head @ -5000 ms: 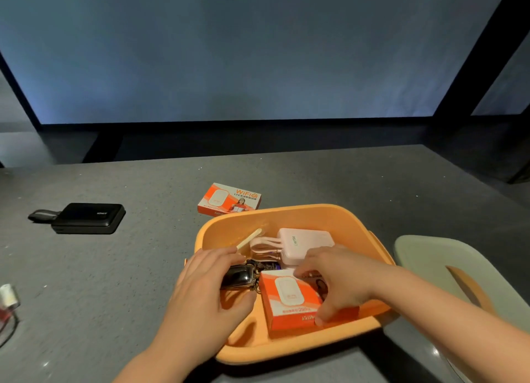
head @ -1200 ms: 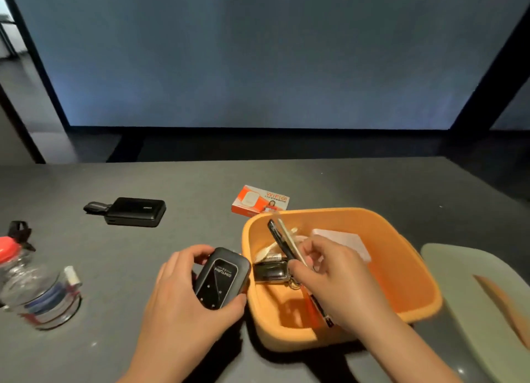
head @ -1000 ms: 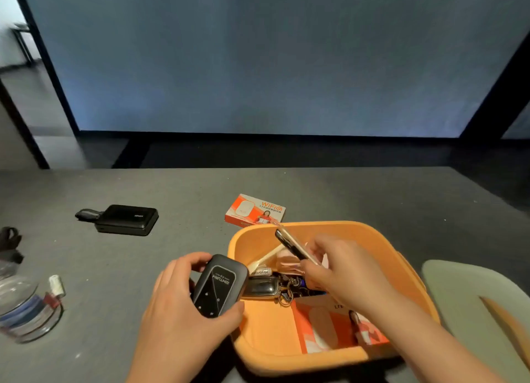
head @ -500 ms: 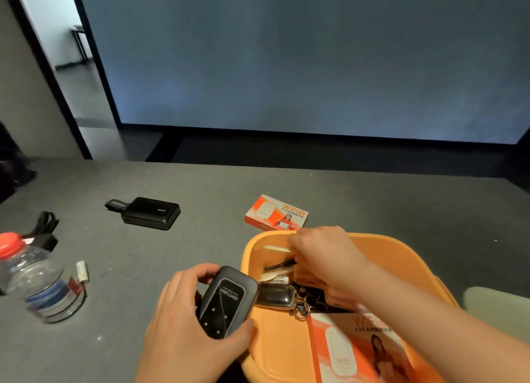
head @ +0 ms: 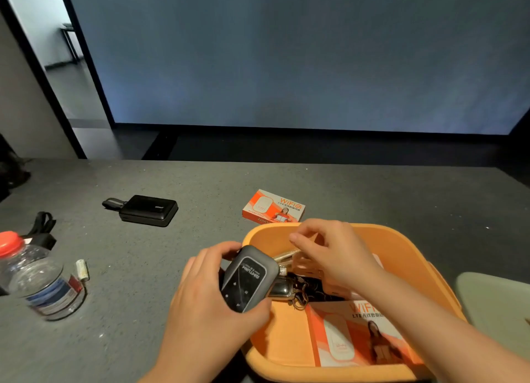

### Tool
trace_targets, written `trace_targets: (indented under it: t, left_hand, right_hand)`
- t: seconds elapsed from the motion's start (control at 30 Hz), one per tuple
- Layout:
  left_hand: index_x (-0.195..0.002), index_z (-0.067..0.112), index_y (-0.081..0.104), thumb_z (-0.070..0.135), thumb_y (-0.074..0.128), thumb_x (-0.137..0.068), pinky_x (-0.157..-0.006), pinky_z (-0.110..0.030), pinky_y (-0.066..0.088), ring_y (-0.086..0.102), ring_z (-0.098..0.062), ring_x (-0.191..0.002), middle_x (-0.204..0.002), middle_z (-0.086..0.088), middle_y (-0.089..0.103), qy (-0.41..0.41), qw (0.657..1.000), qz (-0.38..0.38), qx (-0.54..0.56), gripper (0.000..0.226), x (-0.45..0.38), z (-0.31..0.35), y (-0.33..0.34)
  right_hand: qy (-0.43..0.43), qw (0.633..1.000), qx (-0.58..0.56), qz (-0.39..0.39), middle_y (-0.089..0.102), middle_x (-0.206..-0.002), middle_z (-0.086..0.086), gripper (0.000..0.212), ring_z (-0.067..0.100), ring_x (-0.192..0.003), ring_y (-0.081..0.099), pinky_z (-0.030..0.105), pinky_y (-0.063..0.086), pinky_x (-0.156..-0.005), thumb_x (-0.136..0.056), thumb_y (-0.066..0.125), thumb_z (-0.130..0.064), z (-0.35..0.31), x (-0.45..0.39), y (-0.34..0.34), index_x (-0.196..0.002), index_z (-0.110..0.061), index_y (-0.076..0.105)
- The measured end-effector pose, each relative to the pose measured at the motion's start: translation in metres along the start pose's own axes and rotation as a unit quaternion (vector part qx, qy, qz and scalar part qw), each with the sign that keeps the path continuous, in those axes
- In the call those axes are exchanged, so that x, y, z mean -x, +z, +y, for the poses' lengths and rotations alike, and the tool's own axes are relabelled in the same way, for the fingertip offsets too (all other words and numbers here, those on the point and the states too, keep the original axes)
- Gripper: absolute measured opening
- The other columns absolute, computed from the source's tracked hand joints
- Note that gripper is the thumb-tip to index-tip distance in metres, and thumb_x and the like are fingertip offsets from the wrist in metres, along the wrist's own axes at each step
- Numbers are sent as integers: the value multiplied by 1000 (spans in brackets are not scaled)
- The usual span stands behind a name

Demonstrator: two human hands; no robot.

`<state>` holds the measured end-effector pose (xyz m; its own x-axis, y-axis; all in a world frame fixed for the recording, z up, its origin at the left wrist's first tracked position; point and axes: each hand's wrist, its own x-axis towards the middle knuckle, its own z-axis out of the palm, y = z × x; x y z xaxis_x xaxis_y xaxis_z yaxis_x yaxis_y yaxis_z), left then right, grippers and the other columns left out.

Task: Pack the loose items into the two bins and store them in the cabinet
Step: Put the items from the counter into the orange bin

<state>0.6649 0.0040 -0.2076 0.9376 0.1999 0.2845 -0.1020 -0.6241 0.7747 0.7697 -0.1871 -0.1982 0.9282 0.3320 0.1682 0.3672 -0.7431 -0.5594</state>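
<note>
Left hand (head: 212,299) clutching the dark router (head: 249,282) over the near rim of the orange bin (head: 407,256); could slip onto the keys (head: 289,289). Right hand (head: 329,250) loosely curled above the bin, apparently empty, hard to tell. Farther back, a box (head: 274,206) and power bank (head: 149,210) loose on the surface (head: 372,193), easily forgotten

We see a dark grey speckled tabletop (head: 358,187). On it, by our left grip (head: 209,302) on the dark device (head: 248,282), stands the orange bin (head: 407,247). Just beyond the bin lies an orange WiFi box (head: 274,206). Farther left of the grip lie a black power bank (head: 148,210), a small white battery (head: 81,269) and a clear bottle with a red cap (head: 40,279). A pale green bin (head: 493,305) sits at right.
</note>
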Motion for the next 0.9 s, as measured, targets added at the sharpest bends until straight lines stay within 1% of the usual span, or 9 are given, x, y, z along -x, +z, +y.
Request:
trace_targets:
  t: [0.07,0.13,0.2,0.33,0.47,0.57,0.63,0.8,0.9]
  left_hand:
    - [-104,49,44,42,75,-48,-70,-22,43,45,1,-99,-109,32,44,24,1000,0,6,64,-3,7,7]
    - [-104,45,45,44,73,-50,-71,-21,43,45,0,-100,-105,29,47,51,999,4,1,61,-6,13,17]
    - [-105,43,45,49,70,-51,-72,-21,44,45,0,-100,-102,27,48,74,997,2,-4,60,-8,17,26]
    - [-107,46,43,57,72,-53,-72,-18,43,43,4,-101,-103,31,45,84,996,-19,-7,62,-5,17,40]
    - [-117,48,41,63,53,-73,-84,-8,35,38,9,-112,-115,37,40,78,996,-30,7,48,2,-5,39]
    - [-122,48,40,56,40,-85,-87,-8,30,29,12,-121,-122,36,39,50,998,-37,-10,38,10,-29,34]
    - [-124,49,39,60,34,-88,-87,-11,29,28,13,-122,-123,38,38,30,999,-38,-13,38,15,-42,32]
    - [-127,57,30,63,30,-87,-84,-10,27,21,24,-120,-126,47,28,-21,998,-61,-12,40,23,-48,33]
    - [-127,59,27,63,27,-86,-90,-17,26,18,23,-122,-127,48,25,-30,997,-67,-19,42,26,-46,33]
  right_hand:
    - [50,973,-220,-36,70,-80,-1,16,9,-68,62,26,48,-57,-89,63,-37,-13,14,0,-86,-23,70]
    - [98,933,-341,-67,70,-80,5,17,12,-65,63,24,47,-47,-90,62,-29,-21,28,-3,-95,-14,68]
    - [146,899,-407,-72,70,-80,5,24,13,-61,62,25,46,-42,-88,63,-29,-24,37,-9,-101,-10,65]
    - [195,877,-431,-84,73,-85,7,27,9,-54,64,21,50,-45,-81,69,-24,-16,44,-14,-103,-9,65]
    - [217,890,-398,-54,70,-84,9,11,8,-46,60,19,47,-42,-87,67,-17,1,37,-11,-97,-11,66]
    - [153,954,-238,-101,69,-86,4,6,8,-61,64,25,50,-52,-87,69,-23,15,30,-4,-93,-22,67]
    - [107,972,-134,-159,66,-79,-4,4,6,-70,63,24,51,-60,-86,69,-27,19,25,10,-89,-29,66]
    - [107,950,-89,-281,60,-73,-8,6,7,-66,58,25,52,-57,-90,64,-28,20,12,45,-93,-24,65]
    - [81,950,-20,-302,63,-80,-7,6,8,-68,59,24,50,-61,-91,63,-32,17,9,57,-90,-26,64]
